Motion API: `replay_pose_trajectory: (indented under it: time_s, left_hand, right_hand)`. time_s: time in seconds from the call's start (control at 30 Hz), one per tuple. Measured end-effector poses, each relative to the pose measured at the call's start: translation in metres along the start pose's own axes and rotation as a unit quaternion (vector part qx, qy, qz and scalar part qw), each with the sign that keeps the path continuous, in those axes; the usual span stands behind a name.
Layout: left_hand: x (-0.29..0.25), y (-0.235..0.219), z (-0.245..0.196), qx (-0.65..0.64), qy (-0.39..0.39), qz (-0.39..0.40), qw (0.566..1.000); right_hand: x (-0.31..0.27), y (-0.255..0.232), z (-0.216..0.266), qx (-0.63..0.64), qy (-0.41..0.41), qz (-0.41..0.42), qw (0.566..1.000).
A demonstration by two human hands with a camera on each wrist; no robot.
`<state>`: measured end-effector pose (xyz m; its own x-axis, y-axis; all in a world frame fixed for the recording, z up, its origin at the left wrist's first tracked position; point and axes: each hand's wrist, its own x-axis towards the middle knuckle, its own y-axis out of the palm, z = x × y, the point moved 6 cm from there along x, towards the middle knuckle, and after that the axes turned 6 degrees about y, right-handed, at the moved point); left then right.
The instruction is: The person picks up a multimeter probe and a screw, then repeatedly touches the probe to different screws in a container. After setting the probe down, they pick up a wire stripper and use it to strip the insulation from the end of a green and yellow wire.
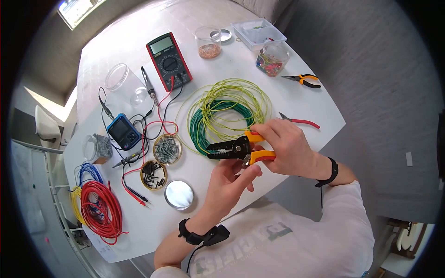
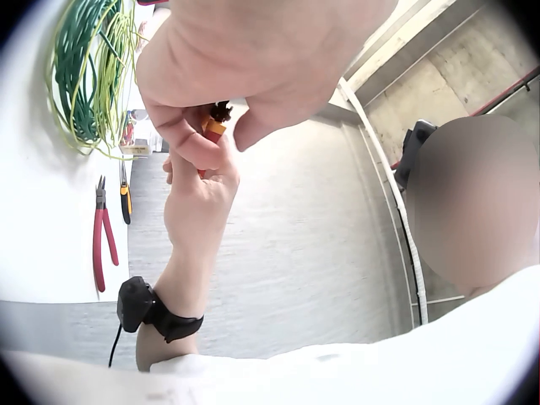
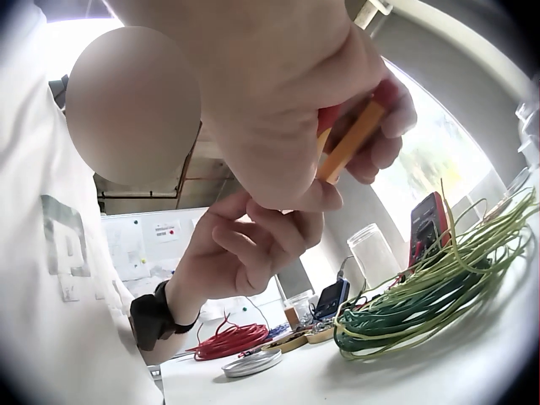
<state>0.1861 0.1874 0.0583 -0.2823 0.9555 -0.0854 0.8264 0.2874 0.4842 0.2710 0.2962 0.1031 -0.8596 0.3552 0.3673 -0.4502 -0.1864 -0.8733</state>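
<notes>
In the head view, a wire stripper (image 1: 238, 148) with black jaws and yellow-orange handles is gripped by the right hand (image 1: 289, 146), its jaws pointing left. The left hand (image 1: 227, 185) lies just below the tool's head, thumb raised and other fingers loosely bent; no object shows in it. Coils of yellow-green wire (image 1: 241, 88) and dark green wire (image 1: 197, 127) lie beyond the tool. The right wrist view shows an orange handle (image 3: 350, 143) in the right hand (image 3: 278, 110), with the left hand (image 3: 245, 245) below. Whether the left fingers touch the tool is unclear.
Red-handled cutters (image 1: 303, 123) and needle-nose pliers (image 1: 303, 79) lie on the right. A multimeter (image 1: 169, 60) stands beyond the coils. Screw tins (image 1: 167, 149), a round lid (image 1: 179, 194), a small oscilloscope (image 1: 123, 131) and red wire (image 1: 99, 211) are on the left.
</notes>
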Motion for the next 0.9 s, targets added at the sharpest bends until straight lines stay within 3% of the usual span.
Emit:
replay_pose_trajectory:
  time_s: [0.13,0.2,0.57,0.63,0.7,0.77,0.83,0.9]
  left_hand:
    - [-0.005,-0.005,0.008,-0.07,-0.02,-0.008,0.997]
    - [-0.005,-0.007,0.011,-0.015,-0.018,-0.012,1.0]
    - [-0.019,-0.013,0.02,0.0,-0.055,0.0,0.998]
    - [-0.029,-0.015,0.014,0.024,-0.046,-0.022,0.998]
    - [-0.049,-0.029,0.009,0.074,-0.081,0.004,0.994]
    - [-0.068,-0.038,0.002,0.123,-0.115,0.033,0.985]
    - [-0.084,-0.04,-0.015,0.271,-0.075,0.062,0.958]
    - [-0.095,-0.044,-0.023,0.309,-0.057,0.066,0.947]
  right_hand:
    - [-0.012,0.006,-0.003,0.057,0.037,0.021,0.997]
    - [-0.014,0.009,-0.002,0.062,0.037,0.024,0.997]
    - [-0.033,0.018,-0.004,0.1,0.094,0.047,0.989]
    - [-0.036,0.008,-0.025,0.097,0.132,0.029,0.986]
    - [-0.035,-0.006,-0.058,0.132,0.249,0.027,0.959]
    - [-0.036,-0.023,-0.095,0.062,0.277,-0.004,0.959]
    - [-0.04,-0.028,-0.14,0.013,0.322,-0.013,0.947]
    - [-0.044,-0.029,-0.174,-0.035,0.32,-0.013,0.947]
